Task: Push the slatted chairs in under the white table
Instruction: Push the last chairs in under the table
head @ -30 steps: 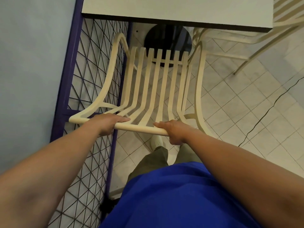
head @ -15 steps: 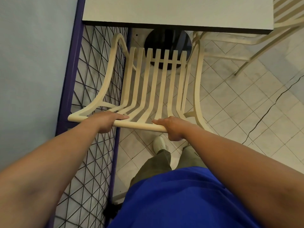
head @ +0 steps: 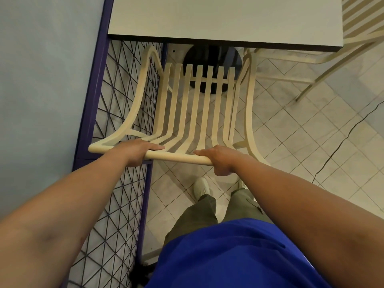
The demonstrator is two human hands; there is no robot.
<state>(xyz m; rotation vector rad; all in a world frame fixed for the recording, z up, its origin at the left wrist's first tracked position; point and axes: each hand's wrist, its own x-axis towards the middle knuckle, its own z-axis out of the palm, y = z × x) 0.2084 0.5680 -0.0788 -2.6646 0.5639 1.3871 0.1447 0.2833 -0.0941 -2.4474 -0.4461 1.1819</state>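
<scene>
A cream slatted chair stands in front of me, facing the white table. Its seat front lies just short of the table's near edge, over the black round table base. My left hand grips the left part of the chair's top rail. My right hand grips the rail's right end, fingers curled round it. A second cream slatted chair stands at the table's right side, its legs reaching under the tabletop.
A purple frame with black wire mesh runs along the chair's left side against a pale blue wall. The floor is white tile with a dark cable across it at the right. My feet stand just behind the chair.
The chair has slid forward towards the table with both hands on its top rail; its seat front now lies closer to the table edge. I have stepped forward behind it.
</scene>
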